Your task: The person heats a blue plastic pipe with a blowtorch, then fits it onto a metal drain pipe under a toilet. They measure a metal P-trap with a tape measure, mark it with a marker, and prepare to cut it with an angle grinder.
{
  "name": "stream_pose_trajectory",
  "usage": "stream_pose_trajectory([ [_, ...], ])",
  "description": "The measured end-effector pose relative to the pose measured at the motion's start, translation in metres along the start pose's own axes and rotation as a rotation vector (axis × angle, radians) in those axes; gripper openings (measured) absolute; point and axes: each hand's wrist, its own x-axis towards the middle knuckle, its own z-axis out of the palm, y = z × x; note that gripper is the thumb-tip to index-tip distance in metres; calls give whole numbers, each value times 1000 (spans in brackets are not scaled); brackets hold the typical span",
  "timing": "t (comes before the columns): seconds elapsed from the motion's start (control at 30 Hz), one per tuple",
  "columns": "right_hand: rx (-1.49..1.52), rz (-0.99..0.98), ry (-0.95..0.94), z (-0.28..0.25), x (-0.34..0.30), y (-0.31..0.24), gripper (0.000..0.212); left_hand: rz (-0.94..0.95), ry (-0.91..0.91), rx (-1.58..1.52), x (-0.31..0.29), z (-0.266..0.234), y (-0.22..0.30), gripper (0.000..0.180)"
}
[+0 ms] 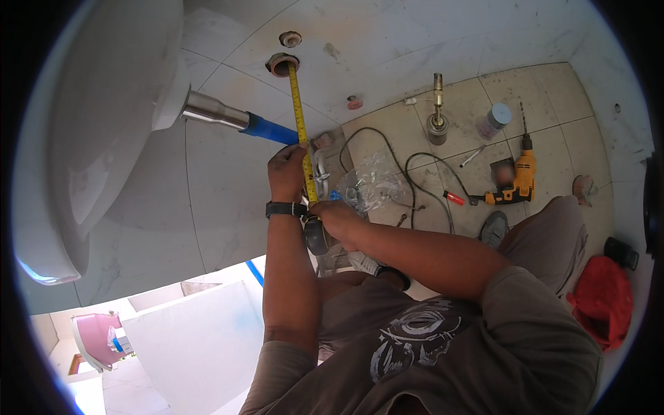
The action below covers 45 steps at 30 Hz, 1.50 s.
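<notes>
A yellow tape measure blade [299, 111] runs from the upper of the wall up close, its far end at the round pipe opening [282, 66] in the tiled wall. My right hand [339, 223] is closed around the dark tape measure case [316, 236]. Further along the blade, my left hand [286, 168] has its fingers closed against the tape, right at the end of a blue pipe section [268, 129]. That section continues a chrome drain pipe [216, 111] from the white washbasin [104, 124]. White looped tubing [320, 169] lies behind the tape, partly hidden.
On the tiled floor lie a yellow-black drill [519, 176], its dark cable [408, 173], a clear plastic bag [377, 183], a red-handled tool [454, 198] and a marker [473, 156]. A brass torch head [437, 124] and a lidded jar [494, 121] stand near the wall. Red cloth [603, 301] lies at right.
</notes>
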Motion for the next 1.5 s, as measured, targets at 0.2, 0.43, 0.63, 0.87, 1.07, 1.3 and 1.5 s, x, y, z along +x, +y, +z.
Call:
stream_pose_trajectory([
  [0.2, 265, 120, 26, 1, -10, -10, 31, 23, 9, 20, 1, 0, -1, 34],
  [0.43, 243, 169, 28, 1, -5, -6, 30, 30, -2, 55, 1, -2, 0, 33],
  [0.63, 21, -28, -7, -5, -4, -1, 28, 16, 8, -40, -5, 2, 3, 32],
  [0.87, 325, 224, -1, -4, -15, -18, 27, 89, 75, -60, 0, 6, -3, 31],
  [1.07, 334, 238, -20, -6, -20, -23, 32, 118, 50, 5, 7, 6, -7, 32],
  [1.3, 338, 222, -2, -3, -21, -26, 32, 130, 69, 34, 4, 6, -3, 37],
  [1.5, 226, 209, 20, -11, -22, -23, 33, 120, 68, 30, 6, 9, -6, 38],
])
